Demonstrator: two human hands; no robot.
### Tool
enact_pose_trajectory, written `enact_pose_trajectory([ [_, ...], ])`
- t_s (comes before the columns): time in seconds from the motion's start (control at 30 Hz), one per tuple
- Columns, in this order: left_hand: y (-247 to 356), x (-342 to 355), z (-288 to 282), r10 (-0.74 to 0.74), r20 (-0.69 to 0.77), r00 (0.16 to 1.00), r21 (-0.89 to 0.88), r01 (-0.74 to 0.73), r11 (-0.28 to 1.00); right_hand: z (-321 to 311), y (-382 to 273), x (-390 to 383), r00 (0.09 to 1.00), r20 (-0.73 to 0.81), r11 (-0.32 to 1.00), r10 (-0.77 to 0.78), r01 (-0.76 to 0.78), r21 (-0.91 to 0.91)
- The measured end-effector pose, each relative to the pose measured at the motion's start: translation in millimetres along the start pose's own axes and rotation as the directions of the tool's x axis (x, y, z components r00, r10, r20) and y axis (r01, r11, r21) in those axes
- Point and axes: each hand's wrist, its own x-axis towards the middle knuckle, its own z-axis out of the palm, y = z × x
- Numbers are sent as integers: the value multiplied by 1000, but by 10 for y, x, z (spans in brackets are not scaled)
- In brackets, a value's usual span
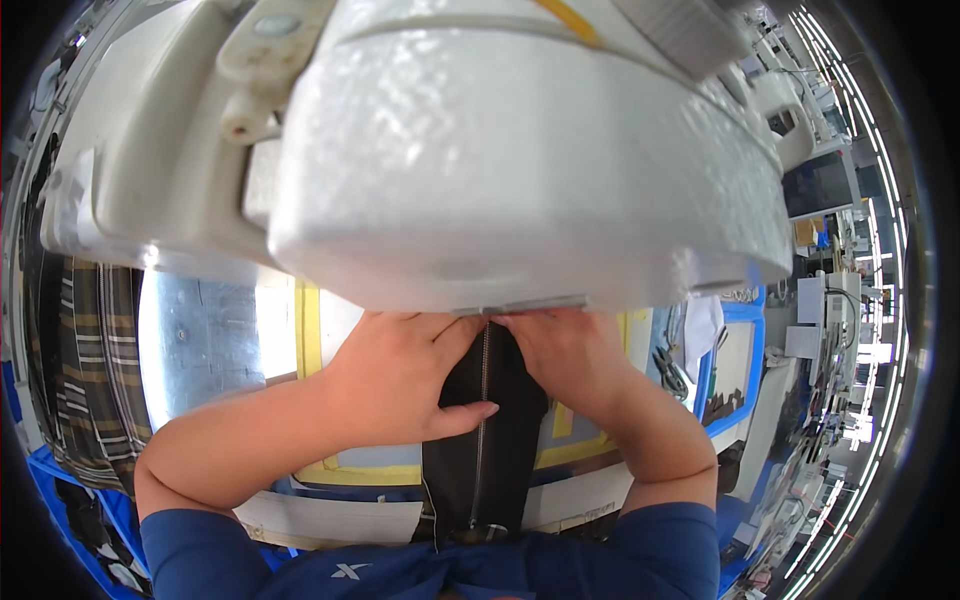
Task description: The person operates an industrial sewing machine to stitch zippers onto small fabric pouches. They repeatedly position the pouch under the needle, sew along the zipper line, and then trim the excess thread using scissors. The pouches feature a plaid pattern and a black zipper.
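Beneath a large white machine head [530, 170], a black cloth strip [515, 440] with a metal zipper [481, 430] down its middle runs toward my body. My left hand [410, 360] grips the cloth's left side, finger ends closed in at the zipper near the machine. Its thumb stretches apart across the cloth toward the zipper teeth. From the other side, my right hand [575, 355] presses its fingers onto the cloth close to the zipper; its thumb is hidden. The machine head covers some of the fingertips. A zipper pull [480, 532] lies at the cloth's near end.
Yellow tape [360, 472] edges the work plate. Plaid cloth with a zipper [105, 370] hangs at the left. On the right are dark-handled pliers or snips [668, 370] and a blue-rimmed tray [757, 370]. The machine head overhangs both hands closely.
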Motion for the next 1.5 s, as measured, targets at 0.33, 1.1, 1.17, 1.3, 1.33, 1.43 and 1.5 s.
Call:
enact_pose_trajectory([
  [0.33, 3, 43, -59, -58, 36, 998, 6, 58, 998, -47, -56, 61, 998, -23, 997, 55, -54, 49],
  [1.1, -34, -48, -165, -146, -15, 989, 167, 146, 975, 180, -216, 316, 995, -75, 997, 67, -70, -43],
  [1.17, -29, -43, -148, -138, -21, 990, 157, 139, 978, 172, -210, 296, 995, -79, 997, 66, -69, -43],
  [1.3, -13, -60, -210, -146, -7, 989, 232, 143, 962, 179, -277, 318, 997, 14, 996, 76, -76, -43],
  [1.33, 5, -59, -233, -156, 7, 988, 253, 150, 956, 187, -292, 332, 997, 26, 996, 74, -73, -46],
  [1.43, 34, -61, -233, -145, 11, 989, 281, 136, 950, 179, -288, 338, 998, -13, 996, 63, -64, -67],
  [1.5, 46, -68, -213, -120, -3, 993, 281, 116, 953, 161, -277, 333, 998, -31, 996, 57, -59, -61],
])
